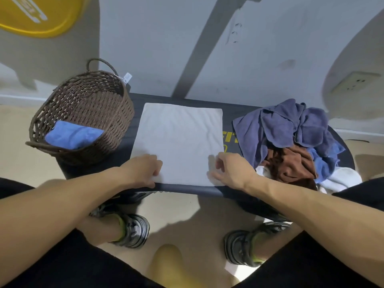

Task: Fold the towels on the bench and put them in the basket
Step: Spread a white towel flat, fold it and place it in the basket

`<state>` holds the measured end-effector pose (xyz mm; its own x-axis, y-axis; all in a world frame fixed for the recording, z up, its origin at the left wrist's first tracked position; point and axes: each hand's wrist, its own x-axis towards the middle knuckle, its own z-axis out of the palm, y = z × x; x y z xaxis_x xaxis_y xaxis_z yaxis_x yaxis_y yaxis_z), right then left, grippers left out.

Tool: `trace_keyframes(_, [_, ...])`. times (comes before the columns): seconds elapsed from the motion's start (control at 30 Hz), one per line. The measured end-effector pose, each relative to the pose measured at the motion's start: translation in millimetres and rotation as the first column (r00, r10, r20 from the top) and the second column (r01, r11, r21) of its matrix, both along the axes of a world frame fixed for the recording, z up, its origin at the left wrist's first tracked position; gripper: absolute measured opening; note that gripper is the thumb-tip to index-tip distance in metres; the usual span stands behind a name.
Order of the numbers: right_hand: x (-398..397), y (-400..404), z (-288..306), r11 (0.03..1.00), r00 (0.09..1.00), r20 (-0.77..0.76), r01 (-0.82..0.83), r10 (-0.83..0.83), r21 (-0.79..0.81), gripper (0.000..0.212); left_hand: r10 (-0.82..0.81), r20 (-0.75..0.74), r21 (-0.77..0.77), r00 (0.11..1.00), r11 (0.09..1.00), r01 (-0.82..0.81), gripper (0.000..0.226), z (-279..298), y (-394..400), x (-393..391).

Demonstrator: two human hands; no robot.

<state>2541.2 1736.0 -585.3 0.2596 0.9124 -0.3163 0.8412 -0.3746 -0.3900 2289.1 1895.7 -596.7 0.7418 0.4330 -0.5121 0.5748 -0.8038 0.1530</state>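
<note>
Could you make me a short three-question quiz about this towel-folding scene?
1. True or false: the basket already holds a blue towel.
2. Which towel do both hands grip? A) brown B) white C) purple
3. Fill in: the unfolded pile lies to the person's ____ of the white towel.

Key:
1. True.
2. B: the left hand and right hand grip its near edge on the bench.
3. Right.
</note>
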Motion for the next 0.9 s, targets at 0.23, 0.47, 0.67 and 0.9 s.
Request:
trace_keyframes(0.23, [-29,1,-28,0.903,0.902,-0.024,-0.429,0.430,0.025,0.053,0.048,0.185,-0.079,0.982,0.996,-0.034,0.008,-2,7,-6])
trace_keyframes(0.47, [-39,0,-36,0.954,0.961,0.089,-0.271,0.260,0.131,0.041,0.359,0.213,-0.208,0.909,0.926,-0.317,0.008,-8,21,-1])
trace_keyframes(0.67, [-24,24,-24,0.976,0.976,0.028,-0.217,0.216,0.029,0.029,0.301,0.191,-0.277,0.934,0.930,-0.243,0.023,-9,30,-6])
trace_keyframes(0.9, [7,42,3,0.998,0.987,-0.152,-0.063,0.060,-0.017,0.034,0.090,0.090,0.064,0.992,0.993,-0.096,0.038,-5,46,-14])
